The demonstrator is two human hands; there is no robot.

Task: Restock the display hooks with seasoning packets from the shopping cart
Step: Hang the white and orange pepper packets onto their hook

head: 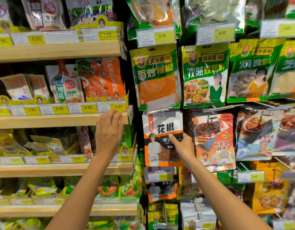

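Head view: the right hand [183, 145] has its grip on a white-and-orange peppercorn packet [161, 127]. The thumb lies across the packet's front near its right edge and the other fingers are hidden behind it. The packet hangs flat against the hook wall, right of the shelving. It sits just under the clear tag flap [161, 102] below the chilli packet [156, 77] and just left of a bean-sauce packet [215, 138]. Its hang hole is up at hook height, but whether the hook has gone through it cannot be told. A second packet [161, 190] of the same kind hangs on the row beneath.

The left hand [108, 131] holds nothing. Its grip is wide, with the fingers fairly straight and resting on the front edge of the wooden shelf [60, 120], right below the 4.00 price label [118, 106], as if for balance. The shopping cart is not in view.

By my reading, the step in hand is hanging this one packet. The next move calls for pushing it back along the hook until it sits square, then letting go with the thumb without tugging it forward. After that, the person would turn to the cart for another.
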